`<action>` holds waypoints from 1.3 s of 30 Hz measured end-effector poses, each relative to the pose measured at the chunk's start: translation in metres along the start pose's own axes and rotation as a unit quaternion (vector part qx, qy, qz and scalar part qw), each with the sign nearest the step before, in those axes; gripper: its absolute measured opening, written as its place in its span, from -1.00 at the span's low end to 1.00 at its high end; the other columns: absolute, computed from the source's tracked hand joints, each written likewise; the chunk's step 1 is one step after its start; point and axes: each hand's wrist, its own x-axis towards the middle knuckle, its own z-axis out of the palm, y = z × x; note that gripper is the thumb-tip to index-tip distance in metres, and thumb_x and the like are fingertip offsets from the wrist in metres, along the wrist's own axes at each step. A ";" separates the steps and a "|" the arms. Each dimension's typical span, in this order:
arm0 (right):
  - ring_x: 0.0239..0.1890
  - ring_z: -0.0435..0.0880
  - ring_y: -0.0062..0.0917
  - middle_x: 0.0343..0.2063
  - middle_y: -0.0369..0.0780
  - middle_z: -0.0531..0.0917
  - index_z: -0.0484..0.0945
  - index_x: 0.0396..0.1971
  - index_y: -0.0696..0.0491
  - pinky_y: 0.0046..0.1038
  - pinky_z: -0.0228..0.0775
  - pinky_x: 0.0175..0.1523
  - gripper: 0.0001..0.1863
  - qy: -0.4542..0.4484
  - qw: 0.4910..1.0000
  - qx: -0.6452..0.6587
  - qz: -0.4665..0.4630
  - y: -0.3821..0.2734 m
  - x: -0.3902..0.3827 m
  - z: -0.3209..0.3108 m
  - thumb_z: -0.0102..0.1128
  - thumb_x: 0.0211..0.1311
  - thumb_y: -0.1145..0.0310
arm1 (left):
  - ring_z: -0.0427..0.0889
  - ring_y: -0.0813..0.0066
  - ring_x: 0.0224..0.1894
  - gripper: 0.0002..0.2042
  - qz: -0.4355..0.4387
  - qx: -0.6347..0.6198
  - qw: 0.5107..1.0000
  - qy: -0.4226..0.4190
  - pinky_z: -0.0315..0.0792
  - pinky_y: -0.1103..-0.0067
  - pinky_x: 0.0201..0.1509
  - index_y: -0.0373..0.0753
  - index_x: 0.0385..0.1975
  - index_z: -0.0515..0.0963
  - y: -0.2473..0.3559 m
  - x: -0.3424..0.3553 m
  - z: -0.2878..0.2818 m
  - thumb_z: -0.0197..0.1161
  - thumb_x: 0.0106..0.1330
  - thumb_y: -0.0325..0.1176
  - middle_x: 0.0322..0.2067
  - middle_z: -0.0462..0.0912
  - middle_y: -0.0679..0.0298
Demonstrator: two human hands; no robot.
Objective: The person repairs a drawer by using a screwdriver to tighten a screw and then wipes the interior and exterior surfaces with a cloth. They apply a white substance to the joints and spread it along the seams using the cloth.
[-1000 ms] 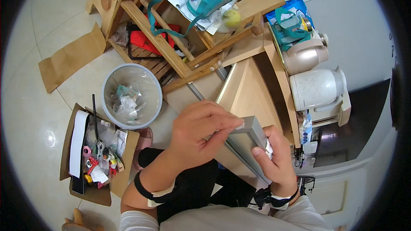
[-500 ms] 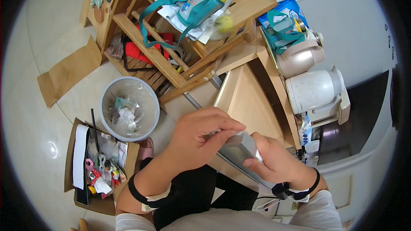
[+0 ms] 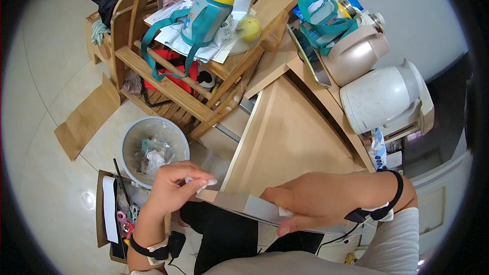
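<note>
A drawer with a bare light-wood inside stands pulled out in front of me. Its grey front panel faces my body. My left hand, at the panel's left end, pinches a crumpled white tissue between thumb and fingers. Over the panel's right part lies my right hand, its thumb and fingers curled around the edge. A small white piece, seemingly tissue, shows beneath its fingers; the rest is hidden. Both wrists wear black straps.
A lined waste bin stands left of the drawer, with a cardboard box of odds and ends nearer me. Beyond, a wooden chair holds papers and a strapped bottle. A white kettle and a beige jug stand at right.
My hands have moved apart and lower, the left toward the bin, the right along the front panel. More of the drawer's inside shows. The tissue in my left hand is now plainly visible.
</note>
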 end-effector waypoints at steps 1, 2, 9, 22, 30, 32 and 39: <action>-0.37 0.56 -0.15 -0.45 -0.10 0.56 0.34 -0.04 0.19 -0.34 0.40 -0.25 -0.55 0.002 0.999 0.030 -0.029 0.006 0.001 -0.005 0.01 0.32 0.09 | 0.59 0.46 -0.42 -0.90 -0.031 -0.010 0.999 0.014 0.42 0.61 -0.33 -0.31 -0.40 0.65 0.002 0.004 -0.001 0.28 0.09 -0.58 -0.45 0.64 0.21; -0.37 0.57 -0.16 -0.47 -0.09 0.56 0.39 -0.11 0.15 -0.34 0.40 -0.26 -0.60 0.061 0.996 0.051 -0.042 0.017 0.006 -0.009 0.01 0.32 0.10 | 0.60 0.46 -0.42 -0.90 -0.065 -0.016 0.997 0.035 0.42 0.61 -0.34 -0.30 -0.40 0.65 0.006 0.007 -0.004 0.29 0.08 -0.57 -0.45 0.64 0.21; -0.50 0.51 -0.42 -0.55 -0.12 0.56 0.51 -0.35 0.11 -0.44 0.36 -0.33 -0.74 0.261 0.958 0.096 0.070 0.102 0.027 -0.013 0.12 0.27 0.18 | 0.62 0.42 -0.40 -0.90 0.004 0.010 0.976 -0.219 0.44 0.60 -0.35 -0.26 -0.44 0.64 0.025 0.062 0.000 0.36 0.03 -0.56 -0.46 0.64 0.24; -0.12 0.40 -0.24 -0.18 -0.06 0.33 0.37 -0.13 0.06 -0.38 0.32 -0.02 -0.69 0.202 0.971 0.117 0.047 0.153 0.045 0.018 0.16 0.17 0.29 | 0.58 0.19 -0.39 -0.92 0.069 0.170 0.958 -0.221 0.44 0.46 -0.31 -0.28 -0.48 0.52 -0.003 0.137 0.020 0.25 0.04 -0.58 -0.50 0.58 0.16; -0.06 0.42 -0.13 -0.12 -0.03 0.29 0.31 -0.10 0.06 -0.28 0.32 0.02 -0.56 0.209 0.975 0.062 0.053 0.155 0.050 0.022 0.26 0.01 0.41 | 0.63 0.25 -0.42 -0.93 0.136 0.257 0.949 -0.120 0.46 0.53 -0.33 -0.33 -0.51 0.58 -0.033 0.198 0.043 0.28 0.01 -0.62 -0.50 0.61 0.12; -0.07 0.44 -0.11 -0.11 -0.02 0.29 0.31 -0.09 0.07 -0.26 0.34 0.02 -0.54 0.215 0.974 0.046 0.058 0.155 0.051 0.023 0.28 -0.01 0.42 | 0.62 0.19 -0.43 -0.93 0.150 0.308 0.934 -0.098 0.46 0.49 -0.35 -0.33 -0.51 0.59 -0.035 0.207 0.048 0.28 -0.02 -0.61 -0.51 0.60 0.09; -0.05 0.48 -0.10 -0.08 -0.03 0.29 0.31 -0.09 0.05 -0.24 0.36 0.05 -0.50 0.208 0.971 0.063 0.094 0.154 0.052 0.019 0.33 -0.05 0.44 | 0.59 0.09 -0.35 -0.91 0.163 0.443 0.880 -0.057 0.46 0.36 -0.29 -0.29 -0.51 0.57 -0.036 0.224 0.065 0.29 -0.05 -0.52 -0.44 0.60 0.09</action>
